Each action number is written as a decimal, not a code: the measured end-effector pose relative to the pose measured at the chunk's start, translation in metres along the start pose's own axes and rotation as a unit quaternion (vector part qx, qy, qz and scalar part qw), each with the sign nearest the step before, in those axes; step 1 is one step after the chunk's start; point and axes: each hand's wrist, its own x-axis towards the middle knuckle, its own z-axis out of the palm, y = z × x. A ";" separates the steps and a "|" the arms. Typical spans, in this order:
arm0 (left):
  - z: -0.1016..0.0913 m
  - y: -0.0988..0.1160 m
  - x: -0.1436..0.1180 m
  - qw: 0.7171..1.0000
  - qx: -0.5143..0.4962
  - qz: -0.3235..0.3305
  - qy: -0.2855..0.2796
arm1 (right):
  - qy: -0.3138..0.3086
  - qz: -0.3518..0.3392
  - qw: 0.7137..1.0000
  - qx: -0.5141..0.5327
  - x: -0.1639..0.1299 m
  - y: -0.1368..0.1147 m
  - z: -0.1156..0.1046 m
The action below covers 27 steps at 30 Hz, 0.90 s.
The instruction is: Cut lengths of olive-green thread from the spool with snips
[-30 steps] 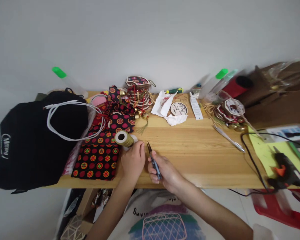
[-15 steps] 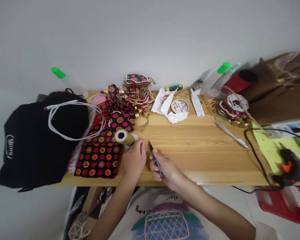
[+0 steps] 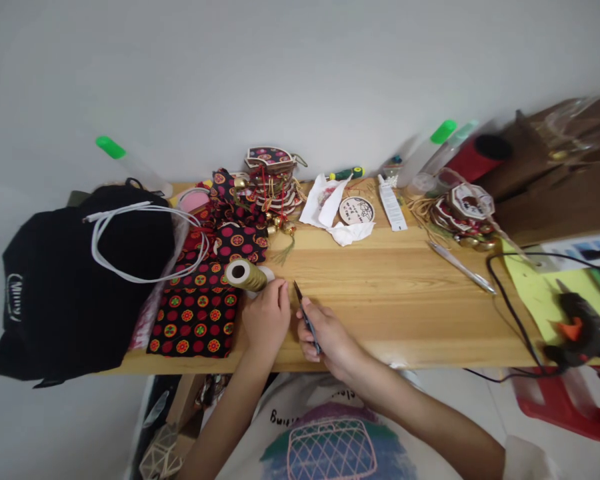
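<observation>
My left hand is closed beside a spool of olive-gold thread, with thumb and forefinger pressed together. What it pinches, if anything, is too small to make out. The spool leans to the left on the patterned cloth, its white core end showing. In my right hand are thread snips with a dark pointed tip and blue-grey handles. Their tip points up and left, a short way from my left fingertips. Black cloth with red and yellow flower prints lies folded left of my hands.
A black bag with a coiled white cable covers the left end of the wooden table. Along the back stand stacked ornaments, crumpled paper and a white tube. To the right are a pen and a glue gun.
Both hands hold nearly the same pose, the snips staying in my right hand. The whole view has shifted slightly; nothing on the table has visibly moved.
</observation>
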 end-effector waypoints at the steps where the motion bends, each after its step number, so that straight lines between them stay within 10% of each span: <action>1: 0.000 0.000 0.000 1.000 -0.002 0.000 -0.001 | 0.002 -0.001 1.000 -0.003 0.000 0.000 0.001; 27: -0.001 0.001 0.000 1.000 -0.007 0.003 -0.003 | 0.017 -0.013 1.000 -0.019 0.005 0.006 0.001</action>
